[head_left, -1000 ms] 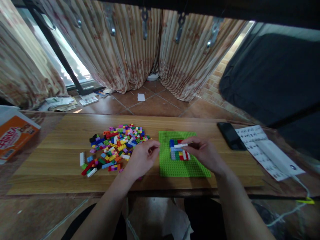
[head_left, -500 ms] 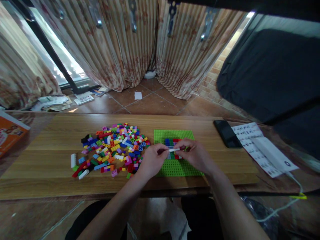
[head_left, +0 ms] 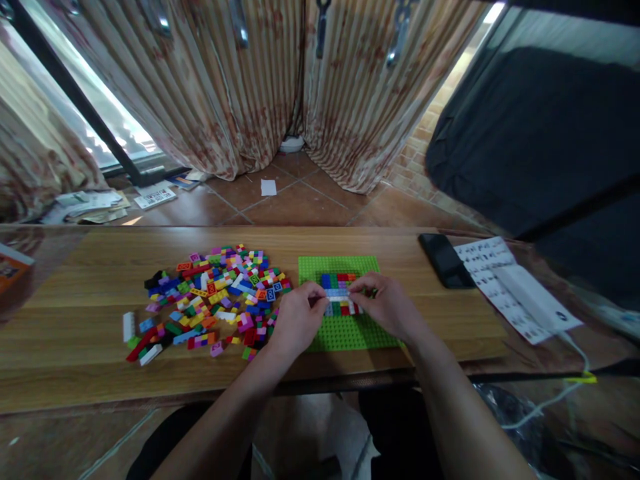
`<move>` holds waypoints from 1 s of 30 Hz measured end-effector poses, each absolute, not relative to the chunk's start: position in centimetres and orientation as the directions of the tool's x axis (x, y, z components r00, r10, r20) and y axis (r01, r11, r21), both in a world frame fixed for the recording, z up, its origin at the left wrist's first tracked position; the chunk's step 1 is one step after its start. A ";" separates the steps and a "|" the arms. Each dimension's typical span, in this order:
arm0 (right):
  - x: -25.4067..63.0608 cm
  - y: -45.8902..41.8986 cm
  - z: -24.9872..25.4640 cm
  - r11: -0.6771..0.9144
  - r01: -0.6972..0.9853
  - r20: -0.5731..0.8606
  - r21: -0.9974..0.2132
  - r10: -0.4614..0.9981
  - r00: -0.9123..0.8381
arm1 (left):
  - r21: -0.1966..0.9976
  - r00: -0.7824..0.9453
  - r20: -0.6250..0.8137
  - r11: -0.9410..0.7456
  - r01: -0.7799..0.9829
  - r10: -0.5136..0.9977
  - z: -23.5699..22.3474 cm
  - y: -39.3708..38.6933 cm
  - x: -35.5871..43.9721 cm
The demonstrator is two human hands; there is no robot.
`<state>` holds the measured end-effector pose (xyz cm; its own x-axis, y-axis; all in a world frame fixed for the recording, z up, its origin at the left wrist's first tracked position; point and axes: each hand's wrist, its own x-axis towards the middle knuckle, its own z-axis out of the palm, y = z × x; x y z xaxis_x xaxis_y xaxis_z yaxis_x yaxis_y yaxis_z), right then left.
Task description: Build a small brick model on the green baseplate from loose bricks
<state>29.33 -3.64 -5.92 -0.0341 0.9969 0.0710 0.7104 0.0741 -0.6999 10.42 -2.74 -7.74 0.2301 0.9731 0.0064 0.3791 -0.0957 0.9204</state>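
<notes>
A long, thin white brick [head_left: 338,299] spans the gap between my two hands, low over the coloured bricks [head_left: 336,280] built up on a green baseplate [head_left: 345,337]. My left hand [head_left: 301,312] pinches its left end between thumb and forefinger. At the other end, the fingers of my right hand [head_left: 384,301] are closed on it. Blue, green, red and light blue bricks show around it; my fingers hide part of the right side. Whether the white brick touches the bricks below, I cannot tell.
Left of the baseplate, a wide heap of loose bricks [head_left: 220,293] spreads over the wooden table [head_left: 375,241]. A black phone [head_left: 447,261] lies at the right, beside a printed sheet [head_left: 500,280] with a white device on it. An orange box [head_left: 13,267] stands far left.
The white brick has come down from above the built bricks to lie level over them, both hands lowering with it. The whole view has shifted slightly.
</notes>
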 end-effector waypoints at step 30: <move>28.1 -3.3 -5.9 -0.228 0.761 -0.104 -0.608 0.973 0.208 | 0.932 0.222 -0.170 0.084 0.353 0.960 -7.4 -1.8 10.4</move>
